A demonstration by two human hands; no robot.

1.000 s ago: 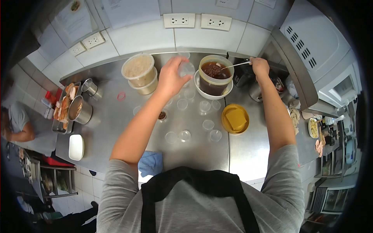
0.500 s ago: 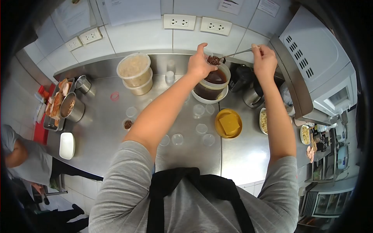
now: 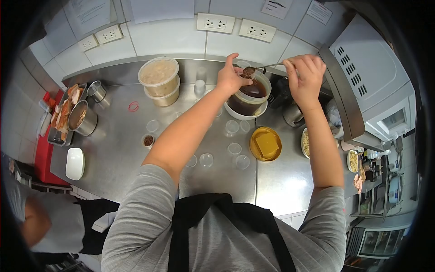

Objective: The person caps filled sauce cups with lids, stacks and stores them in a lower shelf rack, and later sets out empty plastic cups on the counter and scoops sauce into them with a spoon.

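My right hand (image 3: 307, 79) grips the handle of a metal spoon (image 3: 271, 65), whose bowl carries dark, wet bits. My left hand (image 3: 232, 78) is closed around a small clear cup, mostly hidden by the fingers, at the spoon's tip. Both are above the left part of a tall tub (image 3: 245, 104) of dark liquid, which stands in a white bowl (image 3: 259, 112). A small cup of dark bits (image 3: 148, 140) sits on the steel counter at the left. Several clear cups or lids (image 3: 206, 159) are spread over the middle.
Two stacked tubs (image 3: 159, 80) stand at the back left. A yellow lid (image 3: 266, 144) lies right of the middle. Farther left are a metal pot (image 3: 84, 119), a tray of food (image 3: 63, 113) and a white dish (image 3: 75, 163). A co-worker (image 3: 52, 217) is at the lower left.
My left hand has moved right to the tub with the clear cup. My right hand has raised the spoon out of the liquid to the cup. The co-worker has come closer.
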